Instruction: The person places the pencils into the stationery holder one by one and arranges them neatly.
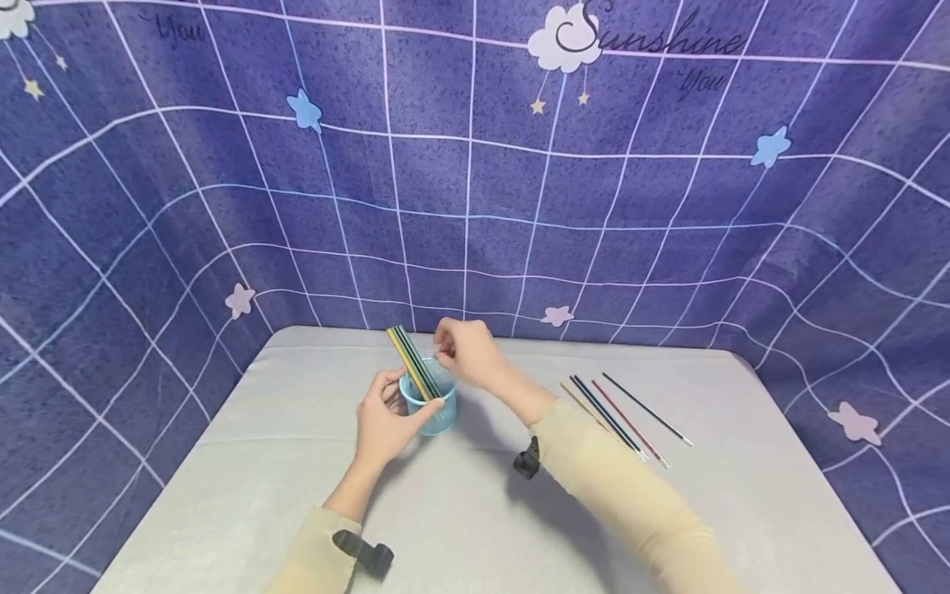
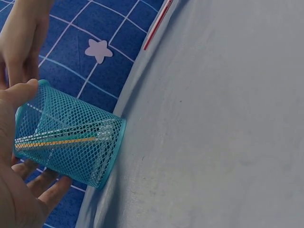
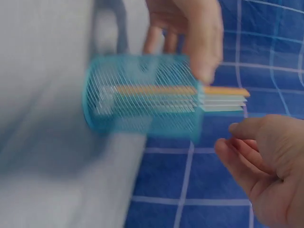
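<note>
A light-blue mesh pen cup (image 1: 439,422) stands upright on the table. My left hand (image 1: 386,422) grips it from the left, thumb at the near side of the rim and fingers round the far side. Several thin pencil-like sticks (image 1: 411,360), yellow and dark green, lean to the left inside it; the left wrist view shows them (image 2: 71,142) through the mesh. My right hand (image 1: 471,353) hovers by the cup's right rim. In the right wrist view, that hand (image 3: 273,166) has loosely bent fingers near the sticks' upper ends, apart from them and holding nothing.
To the right, several similar sticks lie on the table: a tan one (image 1: 586,402), dark blue ones (image 1: 604,414), a red one (image 1: 629,421) and a dark green one (image 1: 646,408). A purple-blue patterned curtain (image 1: 475,181) hangs behind the white-covered table (image 1: 475,511).
</note>
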A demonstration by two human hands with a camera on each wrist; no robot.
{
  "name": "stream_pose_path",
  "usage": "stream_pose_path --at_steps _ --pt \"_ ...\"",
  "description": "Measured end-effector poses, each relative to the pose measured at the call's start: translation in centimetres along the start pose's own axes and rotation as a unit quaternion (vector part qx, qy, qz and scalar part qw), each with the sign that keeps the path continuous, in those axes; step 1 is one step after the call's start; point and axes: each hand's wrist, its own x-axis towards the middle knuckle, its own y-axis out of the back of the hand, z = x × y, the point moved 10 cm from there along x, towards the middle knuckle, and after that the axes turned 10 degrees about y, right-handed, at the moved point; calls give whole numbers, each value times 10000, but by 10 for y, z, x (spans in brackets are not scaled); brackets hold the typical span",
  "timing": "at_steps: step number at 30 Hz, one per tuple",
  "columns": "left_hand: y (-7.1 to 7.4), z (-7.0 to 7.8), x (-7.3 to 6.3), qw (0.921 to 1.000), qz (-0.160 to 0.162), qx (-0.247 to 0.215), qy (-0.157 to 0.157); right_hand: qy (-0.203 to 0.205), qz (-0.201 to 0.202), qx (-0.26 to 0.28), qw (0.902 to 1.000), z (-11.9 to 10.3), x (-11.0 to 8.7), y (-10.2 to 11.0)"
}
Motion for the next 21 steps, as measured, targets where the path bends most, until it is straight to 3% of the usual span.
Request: stream_pose_path --at_steps 5,10,16,21 --pt "2 1 -1 10000 -52 -38 35 -190 259 -46 9995 25 -20 42" --pt "2 -2 -1 9999 -122 -4 112 -479 26 -157 9987 50 -47 73" --pt "2 -2 -1 9999 -94 33 105 -581 -144 -541 9967 74 -83 89" --pt "1 -1 -1 9998 -106 76 126 -640 -277 -602 9958 95 -119 85"
